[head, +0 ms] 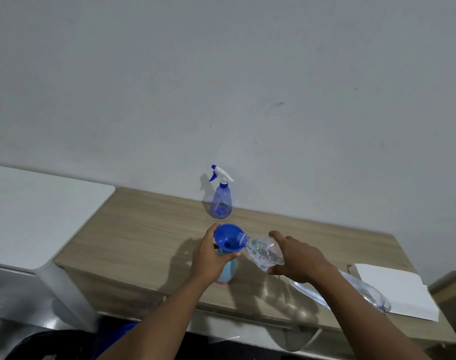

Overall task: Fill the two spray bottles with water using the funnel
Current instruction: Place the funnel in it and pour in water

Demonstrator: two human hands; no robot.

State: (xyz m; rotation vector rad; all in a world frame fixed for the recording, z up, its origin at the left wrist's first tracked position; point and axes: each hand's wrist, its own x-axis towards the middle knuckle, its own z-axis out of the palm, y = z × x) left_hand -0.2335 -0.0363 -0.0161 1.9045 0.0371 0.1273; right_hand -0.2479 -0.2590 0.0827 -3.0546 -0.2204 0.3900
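My left hand grasps the blue funnel seated on the near spray bottle. My right hand grips the tilted water bottle, its mouth over the funnel rim.

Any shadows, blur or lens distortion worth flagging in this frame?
Head view: wide-angle lens bows the edge of the light wooden table; the translucent blue spray bottle casts a soft shadow leftward on the grey wall; the clear plastic water bottle looks slightly motion-smeared; dim, even light.

text: none legible | labels: none legible | signs: none
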